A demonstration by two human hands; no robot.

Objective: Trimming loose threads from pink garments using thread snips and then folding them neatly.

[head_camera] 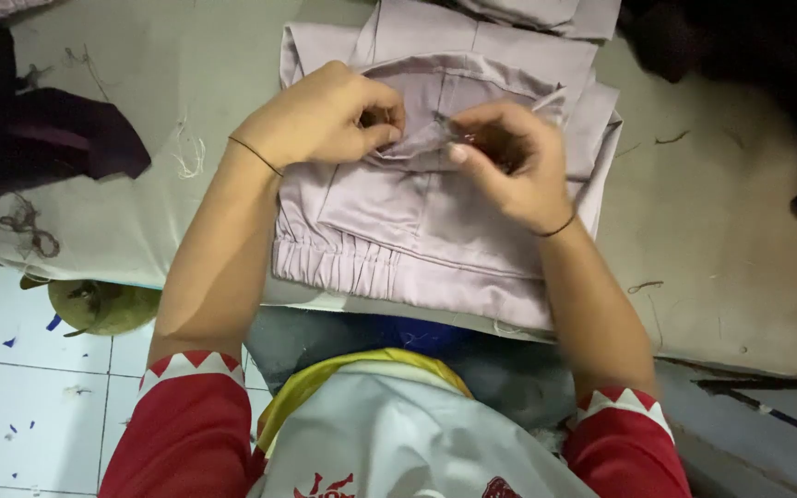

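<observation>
I am pinching the pocket flap of the pale lilac trousers [417,212], lying folded on the desk [721,231], with both hands: left hand [325,115] and right hand [509,161] closed on thin, soft, light cloth, best gripped near its seam.

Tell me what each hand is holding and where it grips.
The left hand pinches a fold of the pale lilac garment near its upper middle. The right hand pinches the same fold beside it; anything smaller in its fingers is blurred.
</observation>
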